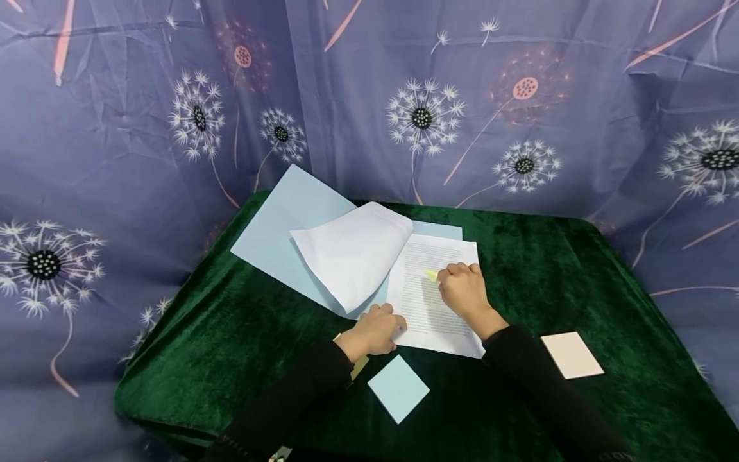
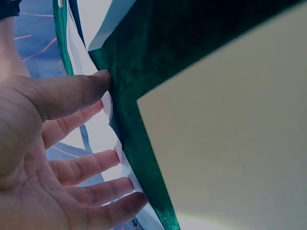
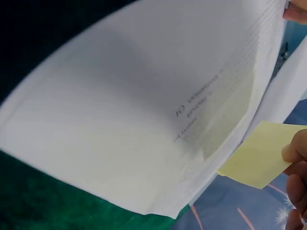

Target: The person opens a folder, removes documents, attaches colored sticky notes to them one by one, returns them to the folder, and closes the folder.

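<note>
My right hand (image 1: 464,292) pinches a yellow sticky note (image 3: 261,155) by one edge, between thumb and fingers. It hovers over a printed sheet (image 1: 418,321), and the note's far end sticks out to the left. My left hand (image 1: 375,330) rests at the sheet's lower left corner. In the left wrist view its fingers are spread and fairly straight, with fingertips right at the page edge. A turned-back white sheet (image 1: 358,256) curls up over an open light blue folder (image 1: 283,224) that lies beneath the papers.
A light blue square note pad (image 1: 398,388) lies in front of the sheet, and a pale pink pad (image 1: 571,355) to the right. Partly hidden under my left wrist is a yellow pad (image 1: 360,367). Green velvet cloth (image 1: 231,366) covers the table; a patterned curtain (image 1: 358,115) hangs behind.
</note>
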Demonstrator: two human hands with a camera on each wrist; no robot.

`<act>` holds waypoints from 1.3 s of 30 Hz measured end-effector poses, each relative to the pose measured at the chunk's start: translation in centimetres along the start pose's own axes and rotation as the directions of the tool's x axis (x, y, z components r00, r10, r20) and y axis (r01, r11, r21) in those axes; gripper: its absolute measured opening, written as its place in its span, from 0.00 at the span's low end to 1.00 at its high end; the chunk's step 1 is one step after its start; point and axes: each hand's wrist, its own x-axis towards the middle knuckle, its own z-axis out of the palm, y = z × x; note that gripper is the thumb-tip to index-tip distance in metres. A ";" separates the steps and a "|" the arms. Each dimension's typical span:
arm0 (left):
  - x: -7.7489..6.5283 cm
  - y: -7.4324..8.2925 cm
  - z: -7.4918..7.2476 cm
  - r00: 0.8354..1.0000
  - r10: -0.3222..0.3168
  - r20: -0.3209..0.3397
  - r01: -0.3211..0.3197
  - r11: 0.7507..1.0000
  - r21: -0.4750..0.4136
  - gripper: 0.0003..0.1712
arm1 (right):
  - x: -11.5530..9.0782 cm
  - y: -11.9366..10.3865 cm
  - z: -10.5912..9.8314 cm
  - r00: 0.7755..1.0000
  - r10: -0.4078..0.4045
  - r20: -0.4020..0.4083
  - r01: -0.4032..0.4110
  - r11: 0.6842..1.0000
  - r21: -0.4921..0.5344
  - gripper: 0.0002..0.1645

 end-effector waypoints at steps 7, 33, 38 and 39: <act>0.0 0.1 0.0 1.000 -0.003 0.010 0.003 1.000 -0.003 0.24 | -0.1 -1.0 1.0 0.994 -0.005 0.105 0.011 0.998 -0.061 0.02; -0.1 0.0 -0.3 1.000 0.022 0.023 -0.022 1.000 0.013 0.24 | -0.1 -1.4 0.5 0.836 -0.032 0.548 -0.146 0.950 0.277 0.16; 0.0 0.1 -0.2 0.999 0.033 0.025 -0.034 0.999 0.043 0.26 | -0.1 -1.4 1.2 0.739 -0.048 0.672 -0.260 0.900 0.351 0.44; 0.0 0.1 -0.2 0.999 0.036 0.025 -0.037 0.998 0.048 0.26 | -0.1 -1.3 1.3 0.713 -0.061 0.698 -0.273 0.893 0.357 0.46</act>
